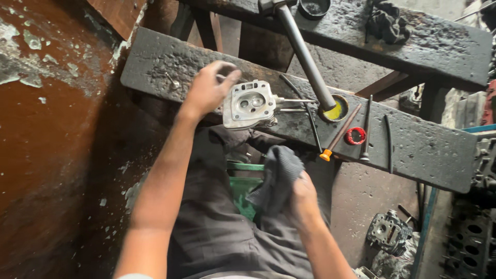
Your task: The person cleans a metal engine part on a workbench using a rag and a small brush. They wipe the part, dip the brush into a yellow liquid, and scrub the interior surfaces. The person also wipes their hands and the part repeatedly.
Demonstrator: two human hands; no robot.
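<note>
A dark metal lever (305, 54) slants from the top centre down to a round tin of yellow paste (337, 110). Right of it on the blackened wooden bench (423, 150) lie a red ring (355, 136) and an orange-tipped rod (338, 135). A second engine part (388, 232) sits on the floor at lower right.

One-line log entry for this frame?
left hand: on cylinder head | right hand: holds grey rag | surface: black bench

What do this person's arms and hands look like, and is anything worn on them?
Both arms are bare to above the elbow: no gloves, watch or rings show on the left hand or the right hand. A pale sleeve edge peeks in at the left upper arm.
</note>
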